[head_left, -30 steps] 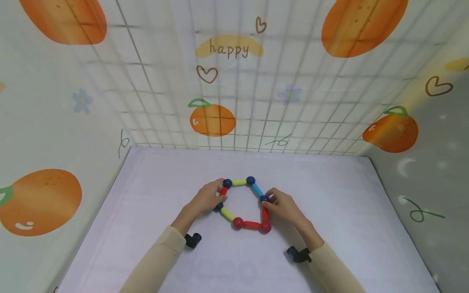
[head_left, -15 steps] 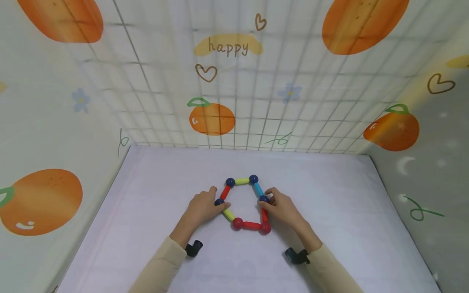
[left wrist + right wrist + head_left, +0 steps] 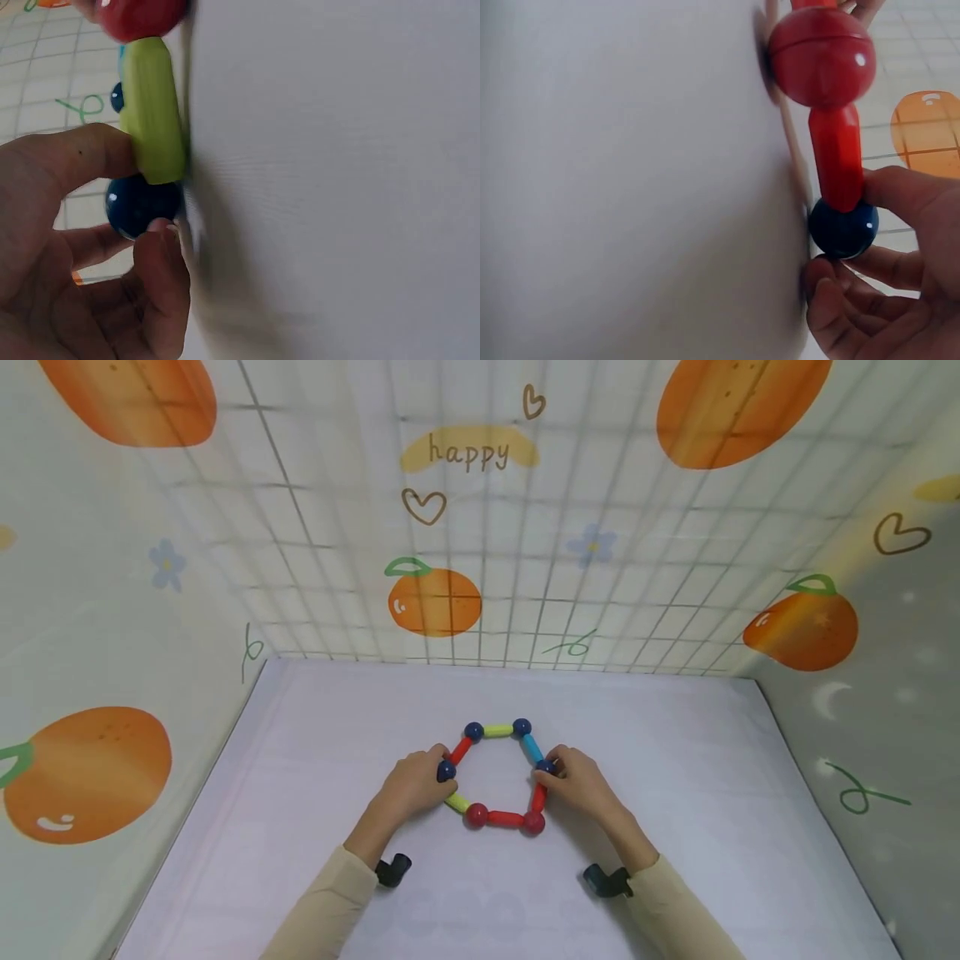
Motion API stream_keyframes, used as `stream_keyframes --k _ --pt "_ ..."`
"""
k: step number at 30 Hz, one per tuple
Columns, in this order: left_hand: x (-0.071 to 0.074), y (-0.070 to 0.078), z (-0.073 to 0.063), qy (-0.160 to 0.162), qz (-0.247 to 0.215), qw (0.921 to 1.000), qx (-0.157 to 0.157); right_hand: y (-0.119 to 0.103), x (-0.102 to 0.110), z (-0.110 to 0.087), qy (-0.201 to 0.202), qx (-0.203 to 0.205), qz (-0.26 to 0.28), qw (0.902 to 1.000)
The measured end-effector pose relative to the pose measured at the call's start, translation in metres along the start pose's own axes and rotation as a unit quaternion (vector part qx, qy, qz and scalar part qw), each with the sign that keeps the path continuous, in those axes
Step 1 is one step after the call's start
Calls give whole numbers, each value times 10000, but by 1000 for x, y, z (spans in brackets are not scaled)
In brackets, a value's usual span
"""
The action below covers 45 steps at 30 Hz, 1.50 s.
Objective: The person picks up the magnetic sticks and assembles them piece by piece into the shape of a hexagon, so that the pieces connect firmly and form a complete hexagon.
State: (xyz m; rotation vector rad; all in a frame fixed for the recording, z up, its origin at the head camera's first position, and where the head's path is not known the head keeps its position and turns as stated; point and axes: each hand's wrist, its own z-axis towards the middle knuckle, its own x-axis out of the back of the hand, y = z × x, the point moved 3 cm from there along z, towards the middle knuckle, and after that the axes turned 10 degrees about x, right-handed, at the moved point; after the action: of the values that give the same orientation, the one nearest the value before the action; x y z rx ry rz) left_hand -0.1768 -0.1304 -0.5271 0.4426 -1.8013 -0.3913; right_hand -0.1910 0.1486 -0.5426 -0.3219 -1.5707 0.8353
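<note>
A closed ring of coloured sticks and balls lies on the table in the head view. My left hand (image 3: 412,783) pinches the dark blue ball (image 3: 446,771) at the ring's left corner; in the left wrist view its thumb also reaches the yellow-green stick (image 3: 154,109). On the other side, my right hand (image 3: 579,783) holds another dark blue ball (image 3: 844,231) between thumb and fingers, where a red stick (image 3: 835,154) joins it. Two red balls, one at left (image 3: 476,815) and one at right (image 3: 533,822), form the near corners, linked by a red stick (image 3: 506,819).
Two more dark blue balls, left (image 3: 474,732) and right (image 3: 522,727), make the far corners with a yellow-green stick (image 3: 498,731) between them. A white sheet covers the table (image 3: 315,718). Behind it stands a grid-patterned backdrop (image 3: 517,535) printed with oranges.
My left hand has gone from the far left part of the ring to its left corner ball. The ring has spread wider, its near red balls shifting left. My right hand keeps its hold.
</note>
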Motion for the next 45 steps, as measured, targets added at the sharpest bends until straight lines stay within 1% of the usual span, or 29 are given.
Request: stream_keyframes --k 3,7,10,14,17,23,27,30,32,35,38,42,45 --pt "0 -1 1 37 -9 9999 -164 -1 -1 -1 6 30 31 10000" --pt "3 -5 -1 -130 -436 9986 -286 -1 -3 -3 11 -3 75 10000" --pt "4 -9 -3 -247 -699 9967 -316 0 -5 -3 5 -24 116 9999" --pt "-2 -16 -6 -369 -783 9959 -268 1 -7 -4 39 -18 123 9999" --pt "-7 -18 -10 -481 -876 9947 -243 0 -6 -5 64 6 114 9999" --pt "-6 -19 -22 -546 -836 9941 -421 0 -7 -5 65 26 129 9999" --pt "-7 -19 -30 -780 -623 9939 -475 -1 -7 -5 80 53 140 9999" --pt "-9 -18 -35 -880 -255 9941 -586 -1 -6 -5 97 63 135 9998" --pt "-9 -16 -35 -822 5 9942 -693 -1 -5 -4 75 52 138 9999" --pt "-8 -14 -34 -596 353 9936 -892 -2 -3 -2 7 43 155 9999" --pt "-4 -11 -31 -398 630 9909 -1119 -2 0 0 -77 25 179 9998" --pt "3 -6 -27 -276 783 9873 -1354 -3 4 2 -138 4 210 9997" --pt "8 -2 -24 -288 720 9863 -1459 -4 7 3 -157 -3 225 9996"
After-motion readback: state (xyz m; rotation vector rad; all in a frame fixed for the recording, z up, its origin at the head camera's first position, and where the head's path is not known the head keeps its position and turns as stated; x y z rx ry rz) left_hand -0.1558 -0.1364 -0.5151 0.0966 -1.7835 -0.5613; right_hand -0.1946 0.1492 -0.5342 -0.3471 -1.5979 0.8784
